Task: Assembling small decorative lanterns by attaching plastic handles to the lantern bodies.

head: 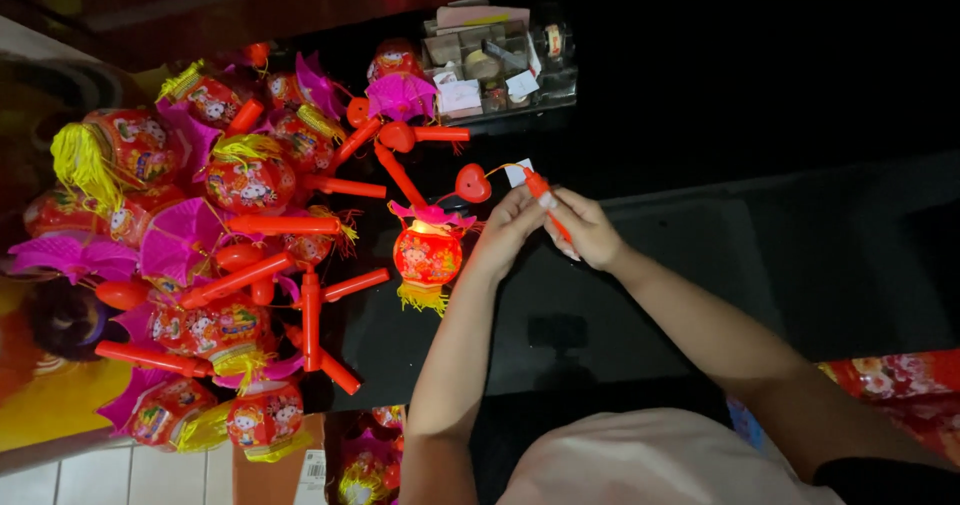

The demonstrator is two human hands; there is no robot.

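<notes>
Dark tabletop is filling most of the view, running from a crowded left side to a bare black stretch on the right. At the far left, a heap of toy lanterns is lying in a tangle: round red bodies with cartoon prints, magenta pleated tops, yellow tassels and red stick handles pointing every way. Just right of the heap, a single lit lantern is glowing red and orange, with a pink frilled top and a yellow fringe hanging below it. A red heart-shaped piece is sitting just above it, joined by a thin cord that is leading toward the hands. Farther back, a clear tray of small supplies is resting near the far edge of the tabletop.

Right of the lit lantern, the person's left hand is curling its fingers and pinching the near part of a red stick handle, close beside the lantern. Touching it on the right, the right hand is closing around the same handle, thumb and fingers pressed on it, so both hands are meeting over the tabletop. A small white tag is showing just above the handle's tip. At the lower right edge, red patterned material is peeking in beyond the forearm.
</notes>
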